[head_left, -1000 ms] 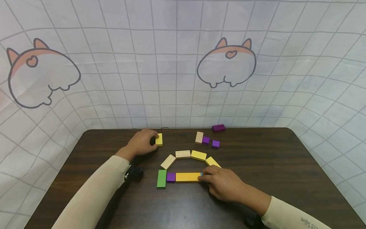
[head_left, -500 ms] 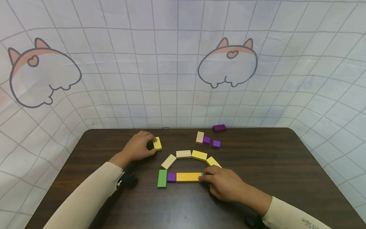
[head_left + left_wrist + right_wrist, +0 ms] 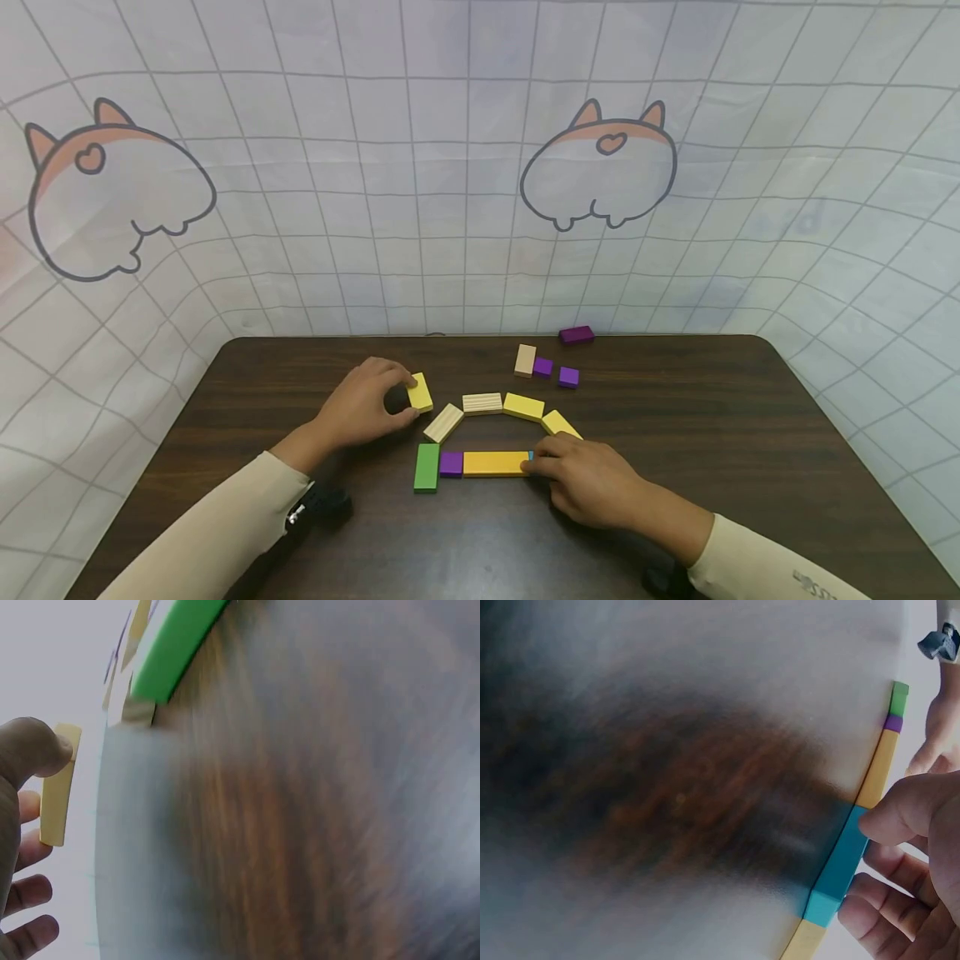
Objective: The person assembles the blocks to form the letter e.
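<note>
My left hand pinches a yellow wooden block between thumb and fingers; the left wrist view shows the thumb over one end. It is held just behind the left end of a block arch. My right hand holds a blue block with thumb and fingertips, mostly hidden in the head view. That block lies in a row with an orange block, a purple block and a green block. Behind the row curve striped pale blocks and yellow blocks.
Near the table's back edge lie a pale block, two small purple blocks and a dark magenta block. A gridded white cloth hangs behind the dark wooden table.
My left hand has drawn the yellow block nearer to me, toward the arch's left end, and the block has turned to a slant. My right hand has stayed in place.
</note>
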`<state>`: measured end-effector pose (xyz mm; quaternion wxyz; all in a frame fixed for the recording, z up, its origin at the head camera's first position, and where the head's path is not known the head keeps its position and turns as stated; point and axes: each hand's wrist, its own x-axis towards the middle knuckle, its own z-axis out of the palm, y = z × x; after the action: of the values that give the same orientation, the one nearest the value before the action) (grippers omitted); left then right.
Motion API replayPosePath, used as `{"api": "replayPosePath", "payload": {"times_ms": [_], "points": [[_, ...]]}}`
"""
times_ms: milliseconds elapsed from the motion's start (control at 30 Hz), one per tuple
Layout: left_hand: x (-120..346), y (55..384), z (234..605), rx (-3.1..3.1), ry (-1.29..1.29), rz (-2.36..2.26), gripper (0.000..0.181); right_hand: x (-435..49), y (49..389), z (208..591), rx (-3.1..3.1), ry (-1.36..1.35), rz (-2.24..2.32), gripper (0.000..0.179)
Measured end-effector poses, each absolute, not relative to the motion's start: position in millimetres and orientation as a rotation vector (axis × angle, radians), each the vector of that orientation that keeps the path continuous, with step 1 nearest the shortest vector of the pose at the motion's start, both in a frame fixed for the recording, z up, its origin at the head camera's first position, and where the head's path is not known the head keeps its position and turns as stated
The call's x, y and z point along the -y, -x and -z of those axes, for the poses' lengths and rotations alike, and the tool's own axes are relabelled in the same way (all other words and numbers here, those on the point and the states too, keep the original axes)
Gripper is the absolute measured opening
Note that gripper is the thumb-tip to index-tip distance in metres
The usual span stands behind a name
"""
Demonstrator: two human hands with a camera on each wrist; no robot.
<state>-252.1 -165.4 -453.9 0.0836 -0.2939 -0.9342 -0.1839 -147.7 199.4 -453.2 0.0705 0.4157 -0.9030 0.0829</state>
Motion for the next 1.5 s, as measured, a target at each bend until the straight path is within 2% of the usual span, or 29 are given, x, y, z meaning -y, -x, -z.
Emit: {"api": "replayPosePath", "payload": {"times_ms": [733,1500], "points": [[156.0,201.7,451.7,2.737,0.963,0.559,0.037,-198.9,148.0,451.6,2.717,-1.260,-0.253,0.040],[157.4,169.9,450.8,2.631,1.054,0.671,0.038,-199.1,147.1,452.4,2.698,-1.259,-0.268,0.040]]}}
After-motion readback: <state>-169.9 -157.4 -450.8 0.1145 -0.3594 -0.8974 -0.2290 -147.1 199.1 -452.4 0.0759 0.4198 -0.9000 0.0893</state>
